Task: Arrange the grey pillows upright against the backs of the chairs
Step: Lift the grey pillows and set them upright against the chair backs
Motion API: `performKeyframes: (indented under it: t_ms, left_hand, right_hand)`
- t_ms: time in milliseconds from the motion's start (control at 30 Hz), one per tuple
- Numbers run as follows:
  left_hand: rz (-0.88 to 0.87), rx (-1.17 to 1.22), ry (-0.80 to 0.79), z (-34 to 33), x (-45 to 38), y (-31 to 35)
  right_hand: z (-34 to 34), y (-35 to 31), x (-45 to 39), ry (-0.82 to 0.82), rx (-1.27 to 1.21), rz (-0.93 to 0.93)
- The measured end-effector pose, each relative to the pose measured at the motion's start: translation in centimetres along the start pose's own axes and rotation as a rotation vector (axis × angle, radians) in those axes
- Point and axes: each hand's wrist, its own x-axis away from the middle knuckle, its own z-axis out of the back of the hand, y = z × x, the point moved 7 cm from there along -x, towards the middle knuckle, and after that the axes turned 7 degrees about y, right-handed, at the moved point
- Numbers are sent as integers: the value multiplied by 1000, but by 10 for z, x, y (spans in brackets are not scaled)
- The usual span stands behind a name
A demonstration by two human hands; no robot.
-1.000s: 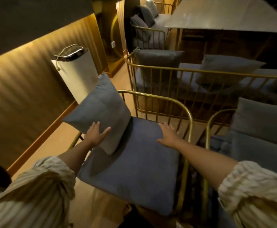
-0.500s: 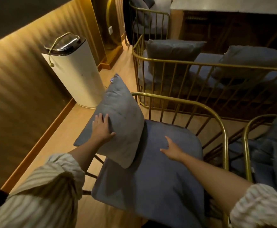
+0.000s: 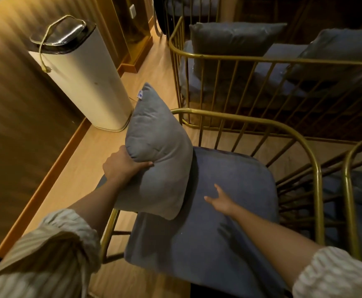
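Note:
A grey pillow (image 3: 158,160) stands on one corner at the left side of a gold wire chair (image 3: 283,130) with a blue seat cushion (image 3: 229,222). My left hand (image 3: 122,166) grips the pillow's left edge and dents it. Fingers spread, my right hand (image 3: 219,200) hovers over or rests on the seat cushion just right of the pillow, holding nothing. Behind this chair, two more grey pillows (image 3: 231,37) (image 3: 343,50) lean on a gold-framed bench (image 3: 261,61).
A tall white bin (image 3: 83,76) with a dark lid stands on the wooden floor by the ribbed wall on the left, close to the pillow's top corner. Another gold chair frame (image 3: 350,190) with grey cushions adjoins at the right edge.
My left hand went from lying flat on the pillow to gripping its left edge. The right hand slid back from the chair's rear toward the pillow. The view tilted down and closer.

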Motion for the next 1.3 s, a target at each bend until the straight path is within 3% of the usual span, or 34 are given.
performKeyframes:
  t_ms: [133,233,367,500,600,800,933,1067,1300]
  left_hand:
    - [-39,34,85,14,14,15]
    - [-105,198,140,38,29,20]
    - [-98,497,58,67,50,1]
    - [-67,713,9,86,80,-11]
    - [-51,805,-22,81,96,-11]
    - [-32,799,-148,15,113,-15]
    - [25,654,-382,-63,122,-23]
    - [97,673,-638,-126,148,-31]
    - [368,754,-600,-192,164,-68]
  right_hand:
    - [-9,-3,4,-5,-53,8]
    - [-8,-3,10,27,-151,3]
    - [-9,5,22,6,-470,-69]
    - [-6,30,33,-46,-700,-258]
    - [17,31,41,-57,-890,-172]
    - [71,75,51,1,-919,-91]
    - [88,123,57,3,-840,-161]
    - [88,168,59,13,-814,-259]
    - [59,224,51,63,-748,-369]
